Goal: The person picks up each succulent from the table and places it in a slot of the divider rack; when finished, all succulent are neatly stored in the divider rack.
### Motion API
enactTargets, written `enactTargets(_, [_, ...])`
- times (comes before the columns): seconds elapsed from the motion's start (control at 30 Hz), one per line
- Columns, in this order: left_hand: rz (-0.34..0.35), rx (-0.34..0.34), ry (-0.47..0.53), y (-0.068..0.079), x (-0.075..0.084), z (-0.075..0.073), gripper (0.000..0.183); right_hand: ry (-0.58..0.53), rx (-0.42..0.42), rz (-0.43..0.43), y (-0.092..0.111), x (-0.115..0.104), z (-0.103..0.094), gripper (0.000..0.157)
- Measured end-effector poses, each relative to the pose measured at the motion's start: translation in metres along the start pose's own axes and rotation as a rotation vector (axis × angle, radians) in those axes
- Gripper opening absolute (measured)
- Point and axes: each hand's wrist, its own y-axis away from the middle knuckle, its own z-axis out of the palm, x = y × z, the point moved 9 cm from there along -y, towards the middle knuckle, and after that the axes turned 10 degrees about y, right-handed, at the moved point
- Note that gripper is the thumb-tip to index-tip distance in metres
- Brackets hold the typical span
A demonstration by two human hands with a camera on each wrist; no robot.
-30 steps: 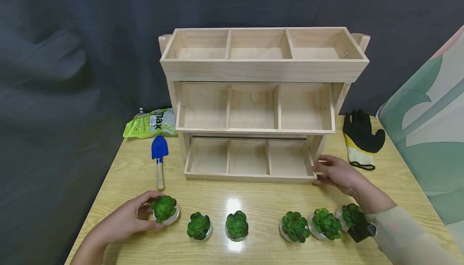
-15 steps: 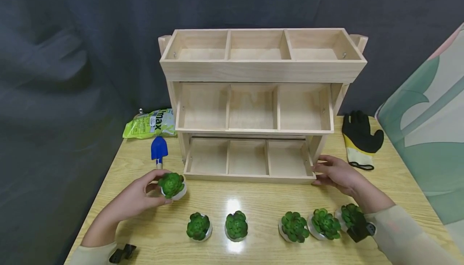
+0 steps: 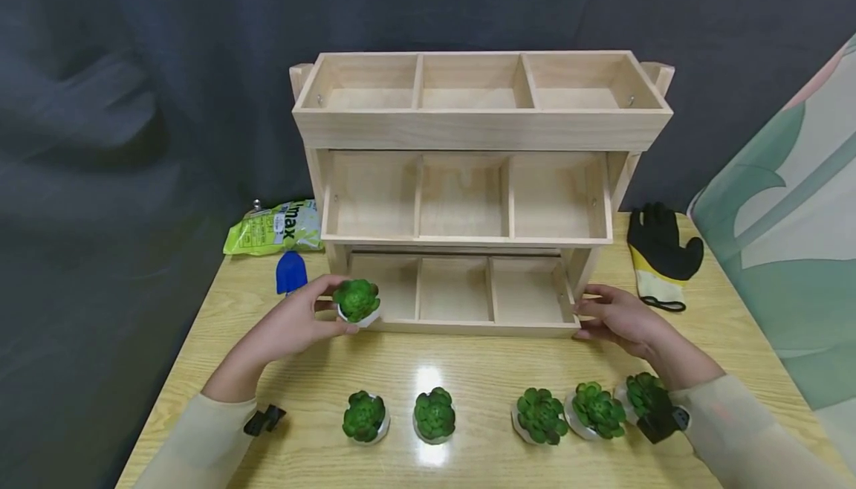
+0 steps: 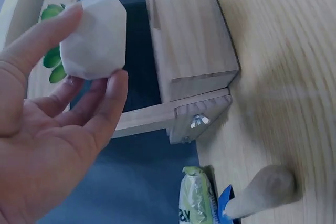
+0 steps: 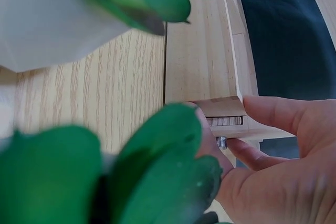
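Observation:
My left hand (image 3: 301, 318) holds a small potted succulent (image 3: 357, 300) by its white faceted pot (image 4: 97, 38), thumb on one side and fingers on the other. The plant is raised in front of the left end of the bottom tray of a three-tier wooden plant stand (image 3: 481, 131). At that tray's right front corner, my right hand (image 3: 618, 318) grips the wood between thumb and fingers. A metal bolt (image 5: 222, 142) shows beside those fingers in the right wrist view, where blurred green leaves (image 5: 157, 166) partly cover the thumb.
Several more potted succulents (image 3: 435, 415) stand along the table's near side, some close to my right forearm. A blue-bladed trowel (image 3: 290, 272) and a green bag (image 3: 274, 227) lie left of the stand. To its right is a black and yellow glove (image 3: 662, 255).
My left hand has carried the succulent up and to the right, from the table's left side to the bottom tray's left end. The right hand keeps its grip on the corner.

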Motion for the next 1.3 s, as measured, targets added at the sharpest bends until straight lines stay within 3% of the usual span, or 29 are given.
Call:
enactTargets(0.4, [-0.082, 0.123, -0.080, -0.027, 0.004, 0.008, 0.080, -0.027, 0.019, 0.004, -0.001, 0.004, -0.002, 0.075])
enactTargets(0.8, [-0.124, 0.141, -0.087, -0.036, -0.004, 0.017, 0.080, -0.043, 0.027, -0.015, 0.002, 0.006, 0.002, 0.075])
enactTargets(1.1, [-0.140, 0.180, -0.185, -0.040, 0.000, 0.025, 0.078, -0.018, 0.038, -0.027, 0.002, 0.007, 0.002, 0.072])
enactTargets(1.3, [-0.149, 0.168, -0.210, -0.046, -0.003, 0.030, 0.077, -0.015, 0.051, -0.049, 0.001, 0.005, 0.002, 0.074])
